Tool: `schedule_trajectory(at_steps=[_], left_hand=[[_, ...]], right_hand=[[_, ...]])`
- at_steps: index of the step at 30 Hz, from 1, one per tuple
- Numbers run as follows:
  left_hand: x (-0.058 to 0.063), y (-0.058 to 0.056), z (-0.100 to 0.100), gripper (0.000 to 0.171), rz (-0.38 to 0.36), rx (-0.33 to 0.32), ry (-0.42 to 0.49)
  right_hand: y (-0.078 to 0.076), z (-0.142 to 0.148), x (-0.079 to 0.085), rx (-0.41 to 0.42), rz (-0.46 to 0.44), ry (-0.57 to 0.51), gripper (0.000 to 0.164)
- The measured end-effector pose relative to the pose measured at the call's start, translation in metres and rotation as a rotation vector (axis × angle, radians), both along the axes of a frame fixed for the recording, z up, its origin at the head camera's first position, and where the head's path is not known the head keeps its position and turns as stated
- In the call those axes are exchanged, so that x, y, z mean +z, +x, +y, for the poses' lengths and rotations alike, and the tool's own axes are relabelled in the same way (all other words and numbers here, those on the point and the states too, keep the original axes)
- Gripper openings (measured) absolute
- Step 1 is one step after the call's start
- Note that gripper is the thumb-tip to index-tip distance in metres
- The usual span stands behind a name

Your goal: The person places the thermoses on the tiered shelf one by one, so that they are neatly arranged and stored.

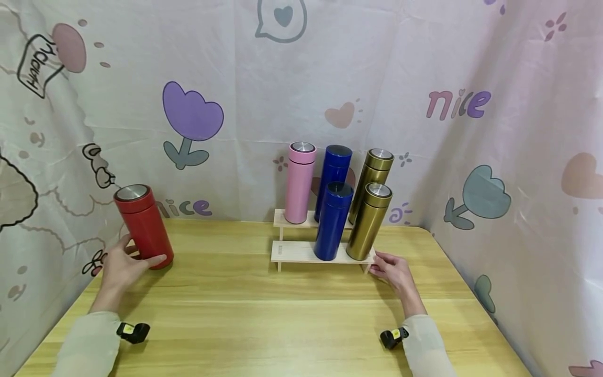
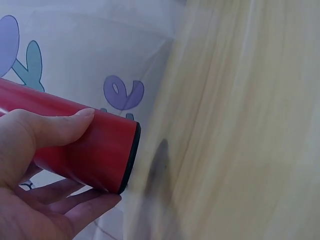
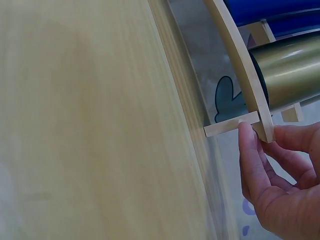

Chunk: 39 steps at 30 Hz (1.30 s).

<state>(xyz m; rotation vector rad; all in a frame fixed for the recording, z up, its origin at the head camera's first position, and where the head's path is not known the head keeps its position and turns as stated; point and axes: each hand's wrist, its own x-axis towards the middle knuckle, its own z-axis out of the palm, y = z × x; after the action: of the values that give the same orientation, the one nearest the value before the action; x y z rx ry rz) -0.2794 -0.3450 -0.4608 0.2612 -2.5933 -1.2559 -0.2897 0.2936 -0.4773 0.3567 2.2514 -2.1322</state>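
At the left of the head view, my left hand (image 1: pixel 121 268) grips a red thermos flask (image 1: pixel 147 228) low on its body, thumb across the front. The flask leans slightly left, its steel-topped lid up; the left wrist view shows its black base rim (image 2: pixel 131 157) close over the table. My right hand (image 1: pixel 394 271) pinches the right end of the lower shelf of a two-tier wooden rack (image 1: pixel 296 252). In the right wrist view its thumb and fingertips meet at the shelf corner (image 3: pixel 266 131), beside the leg. On that shelf stand a blue flask (image 1: pixel 333 222) and a gold flask (image 1: pixel 369 222).
The upper shelf (image 1: pixel 280 217) carries a pink flask (image 1: pixel 300 183), another blue flask (image 1: pixel 335 162) and another gold flask (image 1: pixel 377 163). A printed curtain (image 1: pixel 278 94) hangs behind and along both sides of the wood-grain table (image 1: pixel 245 324).
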Motion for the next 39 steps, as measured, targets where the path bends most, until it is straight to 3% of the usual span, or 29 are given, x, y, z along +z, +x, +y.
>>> schedule_trajectory(at_steps=[16,31,39], left_hand=[[0.017,-0.005,0.025,0.090,0.065,-0.063,0.020],[0.018,-0.009,0.041,0.088,0.065,-0.101,0.035],[0.020,-0.009,0.044,0.088,0.066,-0.089,0.033]], right_hand=[[0.001,0.001,-0.001,-0.005,0.004,-0.005,0.049],[0.000,0.004,-0.004,-0.005,0.011,-0.017,0.049],[-0.001,0.003,-0.004,-0.004,0.012,-0.032,0.049]])
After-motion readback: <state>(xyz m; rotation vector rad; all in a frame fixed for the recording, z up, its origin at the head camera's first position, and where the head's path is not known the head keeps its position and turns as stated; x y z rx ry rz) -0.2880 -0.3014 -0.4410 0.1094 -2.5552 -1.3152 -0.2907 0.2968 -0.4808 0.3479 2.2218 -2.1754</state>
